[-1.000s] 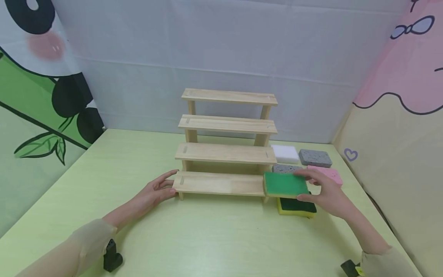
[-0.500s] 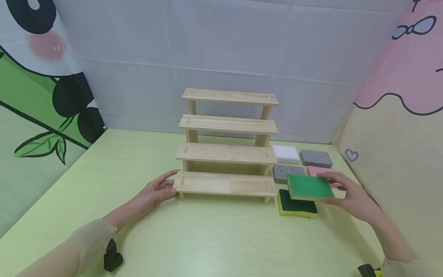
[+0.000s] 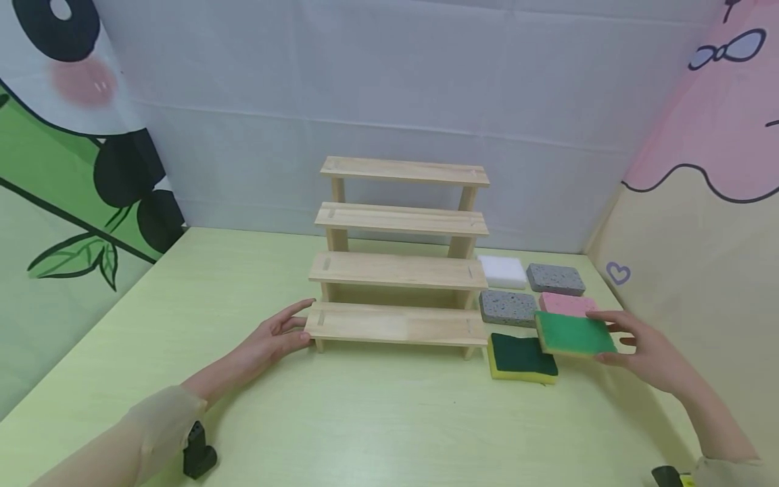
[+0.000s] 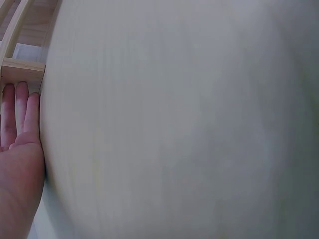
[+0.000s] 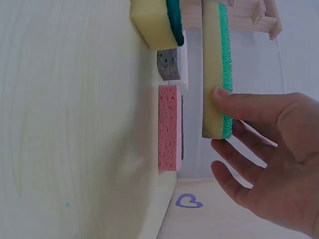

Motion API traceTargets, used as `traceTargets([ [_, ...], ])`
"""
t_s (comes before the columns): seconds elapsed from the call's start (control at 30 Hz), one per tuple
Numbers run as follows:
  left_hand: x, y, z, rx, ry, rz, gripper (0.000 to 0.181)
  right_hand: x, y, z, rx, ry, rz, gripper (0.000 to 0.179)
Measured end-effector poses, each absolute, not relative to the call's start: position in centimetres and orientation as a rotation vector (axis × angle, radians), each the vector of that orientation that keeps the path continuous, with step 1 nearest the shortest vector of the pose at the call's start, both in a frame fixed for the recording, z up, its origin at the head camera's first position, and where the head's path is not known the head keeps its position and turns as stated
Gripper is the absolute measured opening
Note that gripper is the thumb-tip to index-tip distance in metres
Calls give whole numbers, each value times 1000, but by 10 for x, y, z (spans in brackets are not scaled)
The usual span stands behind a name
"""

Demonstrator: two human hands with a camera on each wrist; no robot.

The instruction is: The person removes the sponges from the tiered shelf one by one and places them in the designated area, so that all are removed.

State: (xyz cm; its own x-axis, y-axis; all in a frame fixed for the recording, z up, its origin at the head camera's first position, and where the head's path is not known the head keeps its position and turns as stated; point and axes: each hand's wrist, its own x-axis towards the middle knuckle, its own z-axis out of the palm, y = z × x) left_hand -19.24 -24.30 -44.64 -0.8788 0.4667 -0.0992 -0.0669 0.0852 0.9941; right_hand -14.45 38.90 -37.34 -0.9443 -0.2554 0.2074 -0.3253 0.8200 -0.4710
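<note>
My right hand pinches a green-topped sponge by its right end, thumb at the front edge. The right wrist view shows the sponge raised off the table, its yellow side towards the thumb. Below and left of it lies a dark green and yellow sponge, partly overlapped in the head view. Behind the held sponge is a pink sponge. My left hand rests at the left end of the lowest step of a wooden stepped rack. In the left wrist view its fingers are straight, tips at the wood.
Two grey speckled sponges and a white sponge block lie right of the rack. A printed cloth wall borders the table on the right, and a plain pale cloth hangs behind.
My right hand has carried the green-topped sponge rightwards, from beside the lowest step to in front of the pink sponge. The grey sponge came into full view. My left hand stays put.
</note>
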Motion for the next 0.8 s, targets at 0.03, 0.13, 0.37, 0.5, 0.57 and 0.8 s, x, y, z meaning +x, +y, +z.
traceTargets([
  [0.03,-192,-243,-446,393,1979,1847,71,-144,392,-374,454,-2871,776,65],
  [0.13,-192,-243,-446,388,1982,1844,71,-143,401,-377,438,-2881,777,64],
  [0.37,-193,-243,-446,389,1983,1846,71,-143,415,-383,449,-2864,810,62],
  [0.5,-194,-243,-447,389,1992,1834,70,-143,419,-385,445,-2877,800,61],
  [0.57,-194,-243,-447,388,1997,1828,70,-143,421,-386,447,-2889,801,62],
  [0.8,-194,-242,-446,356,2012,1813,70,-143,427,-391,472,-2966,797,61],
])
